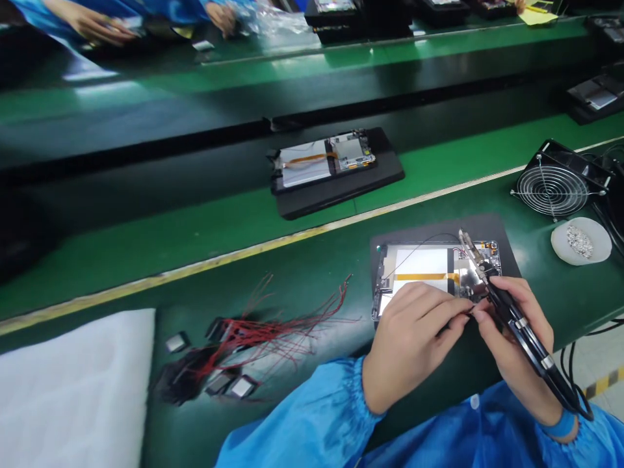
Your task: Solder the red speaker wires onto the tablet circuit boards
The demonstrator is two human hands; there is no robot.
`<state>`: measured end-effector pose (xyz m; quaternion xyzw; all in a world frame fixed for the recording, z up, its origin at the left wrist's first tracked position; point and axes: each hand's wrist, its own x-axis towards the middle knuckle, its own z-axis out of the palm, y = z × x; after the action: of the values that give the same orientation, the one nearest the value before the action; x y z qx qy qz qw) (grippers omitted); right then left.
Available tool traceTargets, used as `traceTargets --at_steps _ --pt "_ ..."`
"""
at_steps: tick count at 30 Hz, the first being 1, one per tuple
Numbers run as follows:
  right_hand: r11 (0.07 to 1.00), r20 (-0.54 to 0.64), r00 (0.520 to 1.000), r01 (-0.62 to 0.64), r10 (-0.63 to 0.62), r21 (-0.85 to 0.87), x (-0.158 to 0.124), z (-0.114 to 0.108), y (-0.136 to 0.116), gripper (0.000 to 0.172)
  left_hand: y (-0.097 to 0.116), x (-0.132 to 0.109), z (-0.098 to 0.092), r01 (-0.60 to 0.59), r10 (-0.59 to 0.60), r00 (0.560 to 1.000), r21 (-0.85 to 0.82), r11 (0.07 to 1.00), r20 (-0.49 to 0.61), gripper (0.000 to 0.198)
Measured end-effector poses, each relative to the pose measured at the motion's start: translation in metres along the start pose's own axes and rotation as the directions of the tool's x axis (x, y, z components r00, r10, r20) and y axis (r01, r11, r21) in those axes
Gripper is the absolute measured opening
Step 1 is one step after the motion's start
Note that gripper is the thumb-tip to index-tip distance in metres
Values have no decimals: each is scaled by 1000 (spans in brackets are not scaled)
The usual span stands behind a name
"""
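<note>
My right hand (521, 351) is closed round a black soldering iron (517, 318) with a metal front end and a cable at the back. The iron points up and away over an open tablet (424, 260) with a white battery, an orange ribbon cable and a circuit board. My left hand (414, 331) pinches a thin wire (472, 310) at the near edge of the tablet. Thumb and fingertips of my right hand meet the left fingertips there. What the wire leads to is hidden. Beneath the tablet lies a black pad (507, 244).
Left of my hands lie red wires (273, 335) with small speaker-like parts (241, 387), beside white foam (78, 390). A fan (556, 185) and a white bowl (582, 240) of silvery bits stand right. Another open tablet (322, 162) sits beyond the yellow edge. A co-worker's hands (102, 26) show opposite.
</note>
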<state>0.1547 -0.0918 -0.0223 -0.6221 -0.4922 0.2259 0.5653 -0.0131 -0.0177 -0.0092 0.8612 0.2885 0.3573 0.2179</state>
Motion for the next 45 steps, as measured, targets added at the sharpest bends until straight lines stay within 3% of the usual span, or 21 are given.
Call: traceTargets --at_steps 6,9,18,21,25,29,32,37,45 --pt "998 58 998 -11 8 57 -3 -5 -7 43 1 -1 -4 29 -31 998 -54 998 -47 8" --pt "999 55 998 30 -32 40 -4 -5 -12 43 2 0 -5 55 -58 998 -79 995 -36 8" --pt "1000 71 997 -7 6 17 -4 -4 -10 40 5 4 -7 132 -131 991 -125 983 13 12" --pt "1000 94 995 29 -29 1 -5 -20 -5 37 1 5 -6 151 -149 988 -63 986 39 14" --pt "989 10 990 143 -143 27 -16 -62 8 26 -7 4 -2 141 -146 988 89 986 53 14" --pt "1000 107 994 4 -4 2 -37 -104 14 31 -8 4 0 128 -136 990 142 982 48 15" --pt "997 144 987 -64 69 -44 -47 -118 12 32 -6 4 -2 124 -133 990 147 981 54 16" --pt "991 172 985 53 -32 -124 -41 -113 9 26 -5 4 -3 114 -125 990 155 981 61 17" --pt "980 249 964 131 -91 -148 -22 -100 -1 24 -5 3 -4 108 -122 990 170 980 69 19"
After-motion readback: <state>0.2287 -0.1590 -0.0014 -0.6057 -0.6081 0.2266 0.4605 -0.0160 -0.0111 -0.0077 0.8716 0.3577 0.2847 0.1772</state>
